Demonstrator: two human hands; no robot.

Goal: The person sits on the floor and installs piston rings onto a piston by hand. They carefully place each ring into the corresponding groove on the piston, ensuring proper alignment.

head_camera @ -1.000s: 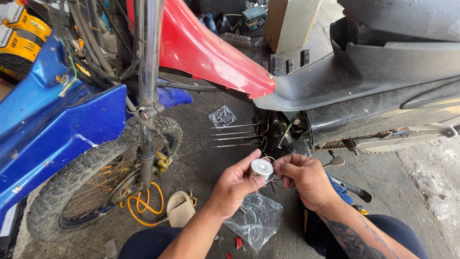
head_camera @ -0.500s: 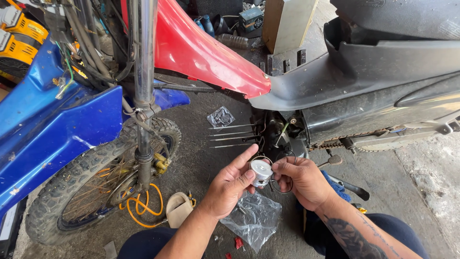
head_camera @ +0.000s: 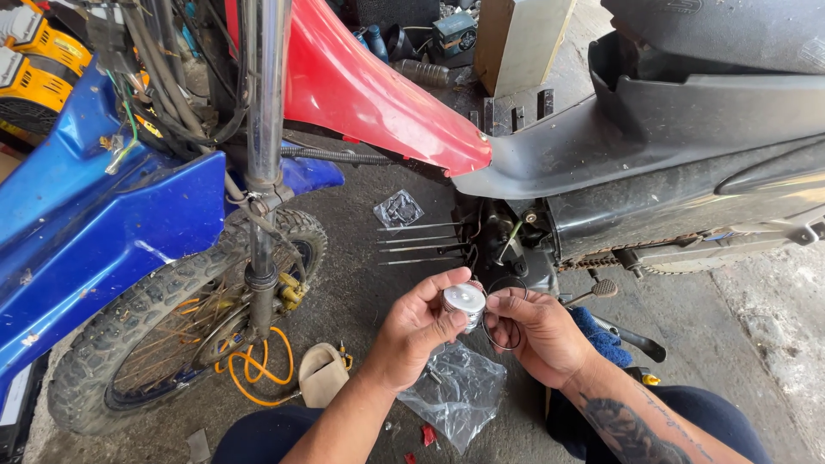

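— What's in hand?
— Left hand [head_camera: 412, 331] grips the piston [head_camera: 464, 302]; right hand [head_camera: 537, 331] pinches a thin ring [head_camera: 503, 322] at its three o'clock
— Next?
— Probably spreading the ring evenly into its groove

The piston [head_camera: 464, 301] in the left hand [head_camera: 417, 331] looks like bright, smooth metal with a satin crown. The thin ring [head_camera: 503, 322] at the right hand [head_camera: 541, 335] is dark metal wire. Below lies a clear, crinkled plastic bag [head_camera: 455, 391]. The red fender [head_camera: 369, 86] and blue fairing [head_camera: 103, 232] are glossy plastic; the grey body panel [head_camera: 653, 129] is matt. The fork tube [head_camera: 265, 94] is polished metal, the tyre [head_camera: 129, 344] knobbly rubber, the concrete floor [head_camera: 756, 309] rough and stained.
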